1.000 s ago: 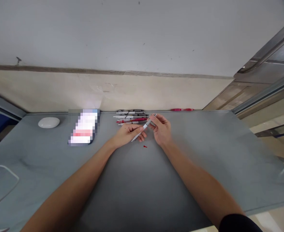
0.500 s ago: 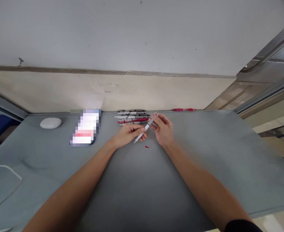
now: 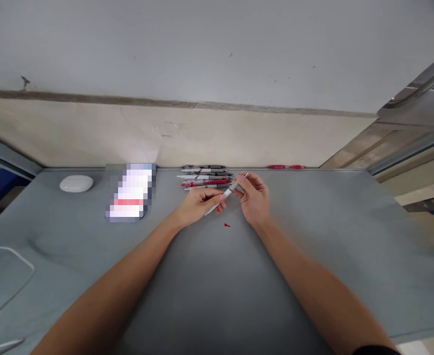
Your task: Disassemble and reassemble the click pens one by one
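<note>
A white-and-grey pen (image 3: 224, 195) is held slanted above the grey surface (image 3: 313, 236), the left hand (image 3: 198, 204) closed on its lower end and the right hand (image 3: 255, 199) pinching its upper end. A small red piece (image 3: 227, 225) lies just below. A row of pens (image 3: 205, 176) lies by the beige wall (image 3: 91, 133), a red pen (image 3: 286, 167) farther right.

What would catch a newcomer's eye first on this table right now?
Both hands meet mid-table on one white and grey pen: the left hand holds its lower end, the right hand its upper end. Just behind them lies a row of pens by the wall, and a small red piece in front.
</note>
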### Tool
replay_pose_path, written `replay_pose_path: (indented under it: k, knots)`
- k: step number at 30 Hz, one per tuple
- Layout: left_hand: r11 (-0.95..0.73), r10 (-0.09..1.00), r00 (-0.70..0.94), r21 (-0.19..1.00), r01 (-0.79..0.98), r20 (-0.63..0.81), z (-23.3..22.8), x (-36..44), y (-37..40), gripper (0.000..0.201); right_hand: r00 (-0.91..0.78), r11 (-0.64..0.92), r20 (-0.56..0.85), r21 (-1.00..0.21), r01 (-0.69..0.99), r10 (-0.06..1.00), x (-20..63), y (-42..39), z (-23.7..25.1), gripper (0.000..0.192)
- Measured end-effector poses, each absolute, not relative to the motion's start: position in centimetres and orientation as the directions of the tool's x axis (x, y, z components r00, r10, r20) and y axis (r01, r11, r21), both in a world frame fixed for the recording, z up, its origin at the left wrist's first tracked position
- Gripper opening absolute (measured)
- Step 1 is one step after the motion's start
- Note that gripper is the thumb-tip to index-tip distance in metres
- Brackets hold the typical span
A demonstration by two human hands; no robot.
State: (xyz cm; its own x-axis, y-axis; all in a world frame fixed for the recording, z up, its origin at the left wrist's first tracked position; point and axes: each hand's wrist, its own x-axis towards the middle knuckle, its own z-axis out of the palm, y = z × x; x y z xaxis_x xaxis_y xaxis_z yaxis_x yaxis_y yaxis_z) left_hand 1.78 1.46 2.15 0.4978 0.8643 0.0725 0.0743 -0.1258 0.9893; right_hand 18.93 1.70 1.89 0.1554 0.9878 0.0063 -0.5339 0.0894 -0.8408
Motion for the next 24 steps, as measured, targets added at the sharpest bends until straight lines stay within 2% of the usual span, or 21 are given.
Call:
replay_pose_path:
  k: [3, 11, 19, 24]
  knots:
    - [-0.104, 0.845, 0.533, 0.991, 0.089, 0.041, 2.25, 1.66, 1.59, 0.032, 0.125, 0.078, 0.012, -0.842, -0.534, 0.992, 19.03, 1.79, 1.80, 0.018]
    - [-0.042, 0.910, 0.413, 0.999, 0.022, 0.029, 2.19, 2.05, 1.56, 0.022, 0.194, 0.112, 0.013, -0.852, -0.512, 0.981, 18.95, 1.62, 1.97, 0.022]
    - [-0.106, 0.815, 0.576, 0.993, 0.048, 0.059, 2.37, 1.68, 1.70, 0.033, 0.098, 0.060, 0.012, -0.859, -0.508, 0.995, 19.04, 1.50, 1.96, 0.020]
    - [-0.091, 0.878, 0.475, 0.995, 0.050, 0.056, 2.43, 2.02, 1.58, 0.026, 0.184, 0.107, 0.011, -0.848, -0.520, 0.983, 19.09, 1.65, 1.91, 0.022]
